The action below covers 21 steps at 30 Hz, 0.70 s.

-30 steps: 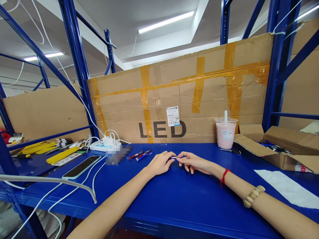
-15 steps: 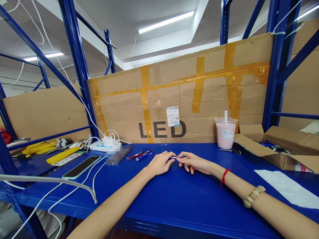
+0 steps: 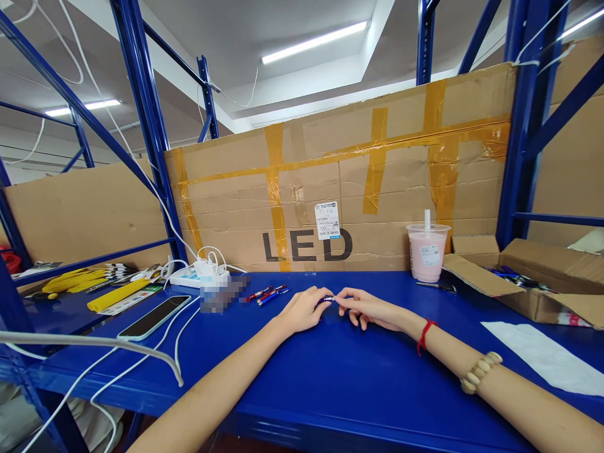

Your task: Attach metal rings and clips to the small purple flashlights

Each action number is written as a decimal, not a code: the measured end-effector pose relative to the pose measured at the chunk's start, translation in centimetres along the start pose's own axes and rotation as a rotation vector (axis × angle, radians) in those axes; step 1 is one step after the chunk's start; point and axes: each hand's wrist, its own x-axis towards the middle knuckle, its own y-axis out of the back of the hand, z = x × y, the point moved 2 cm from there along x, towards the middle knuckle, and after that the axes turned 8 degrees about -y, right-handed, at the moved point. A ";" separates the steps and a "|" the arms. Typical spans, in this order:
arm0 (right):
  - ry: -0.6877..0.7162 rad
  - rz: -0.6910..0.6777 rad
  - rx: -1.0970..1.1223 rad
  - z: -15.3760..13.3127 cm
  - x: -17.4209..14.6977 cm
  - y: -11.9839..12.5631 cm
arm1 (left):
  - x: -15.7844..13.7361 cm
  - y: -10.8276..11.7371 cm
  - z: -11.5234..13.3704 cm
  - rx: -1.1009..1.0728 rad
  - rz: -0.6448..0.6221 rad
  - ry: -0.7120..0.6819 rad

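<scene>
My left hand (image 3: pixel 304 309) is closed over a small blue pen-like metal tube (image 3: pixel 326 299); its silvery end pokes out past the thumb and forefinger. Most of the tube is covered by the fingers, so its exact kind is hidden. At that silvery end, thumb and forefinger of my right hand (image 3: pixel 365 307) are pinched together, the other fingers loosely curled. Both hands rest low over the blue tabletop (image 3: pixel 330 384). To the left of my left hand lie several similar slim tubes, among them a blue one (image 3: pixel 274 297) and a red one (image 3: pixel 258 294).
A phone (image 3: pixel 155 318), a power strip (image 3: pixel 182 277) and white cables are on the left. A lidded pink drink cup (image 3: pixel 427 255), an open cardboard box (image 3: pixel 528 296) and a white sheet (image 3: pixel 542 355) are on the right. A cardboard panel (image 3: pixel 226 207) stands behind.
Almost nothing differs. My right fingertips have shifted very slightly at the tube's silvery end; my left hand keeps its place.
</scene>
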 end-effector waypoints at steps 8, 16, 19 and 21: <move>-0.018 0.003 0.004 -0.2 -0.1 -0.1 | -0.2 0.0 0.0 0.002 -0.003 0.000; -0.025 0.004 0.011 -0.2 -0.1 0.0 | -0.1 -0.1 -0.2 0.009 0.008 -0.014; -0.027 0.006 0.010 -0.2 -0.1 -0.1 | -0.1 -0.1 -0.1 0.008 0.005 -0.012; -0.024 0.007 0.010 -0.1 -0.1 -0.1 | -0.1 0.0 -0.1 0.006 0.004 -0.010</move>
